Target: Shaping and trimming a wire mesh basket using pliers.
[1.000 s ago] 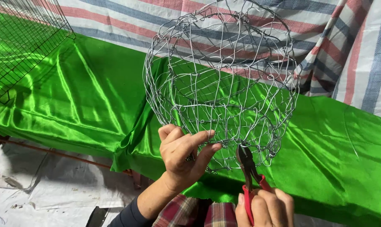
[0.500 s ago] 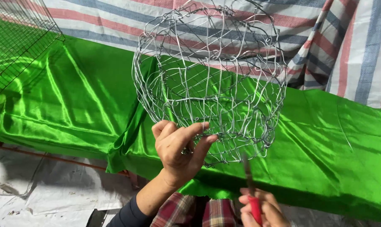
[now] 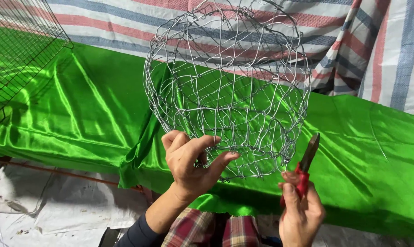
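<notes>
A round basket of woven silver wire (image 3: 227,87) is held up in front of me, its open mesh showing the cloth behind. My left hand (image 3: 191,162) grips its lower rim, thumb and fingers pinched on the wires. My right hand (image 3: 300,208) holds red-handled pliers (image 3: 304,167) upright just to the right of the basket's bottom edge; the dark jaws point up and sit a little clear of the wire.
Shiny green cloth (image 3: 79,110) covers the surface ahead. A striped red, blue and white tarp (image 3: 376,50) hangs behind. A dark wire-grid cage (image 3: 19,50) stands at the far left. White sheeting (image 3: 51,206) lies on the floor below.
The basket has shifted left and turned in my left hand. The pliers have come off the basket's lower wires and moved right, clear of the mesh.
</notes>
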